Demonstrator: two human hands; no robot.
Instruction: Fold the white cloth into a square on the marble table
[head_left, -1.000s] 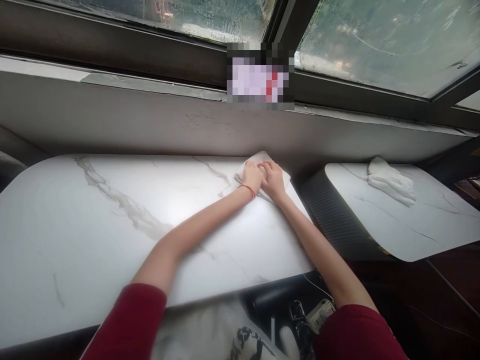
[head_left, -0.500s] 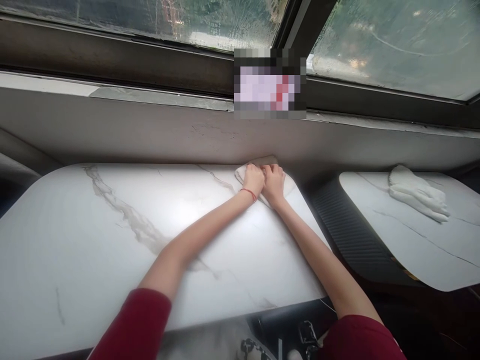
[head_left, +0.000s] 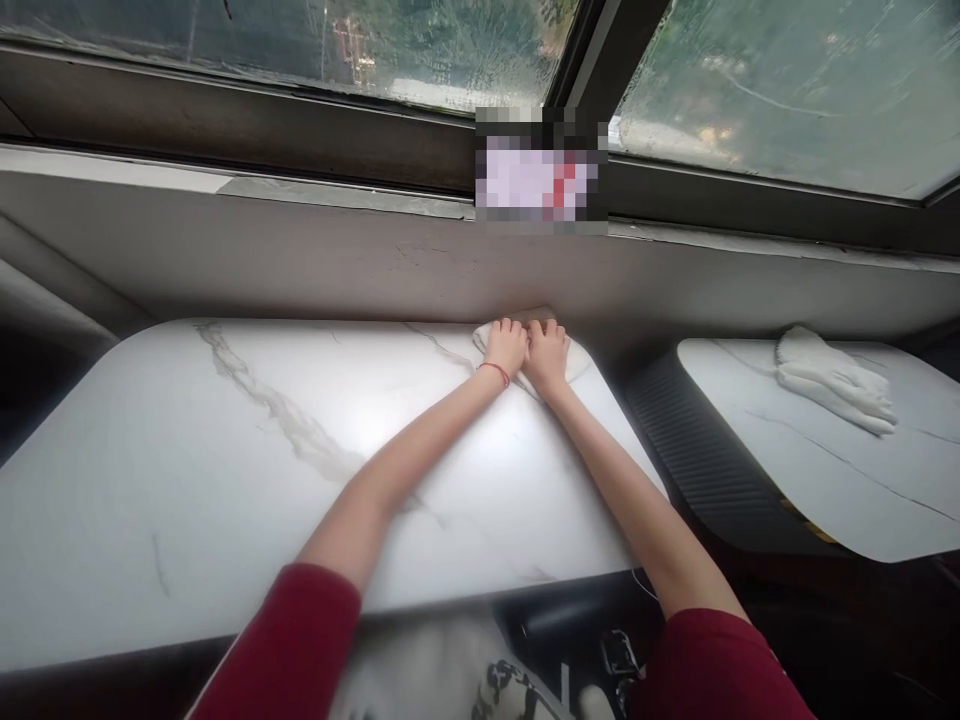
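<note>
At the far right corner of the white marbled table, a pale cloth lies spread, its far edge reaching the wall. My left hand, a red string around its wrist, is closed on the cloth with fingers curled. Right beside it, my right hand grips the same cloth and presses it to the tabletop. Both arms stretch far forward over the table. Part of the cloth is hidden under the hands.
A second marbled table stands to the right across a gap, with a folded white cloth on it. Dark ribbed seating fills the gap. Beyond the tables rise a low wall and wet windows.
Both hands have shifted only slightly on the cloth, fingers reaching a little further toward the wall. The whole view has tilted a bit.
</note>
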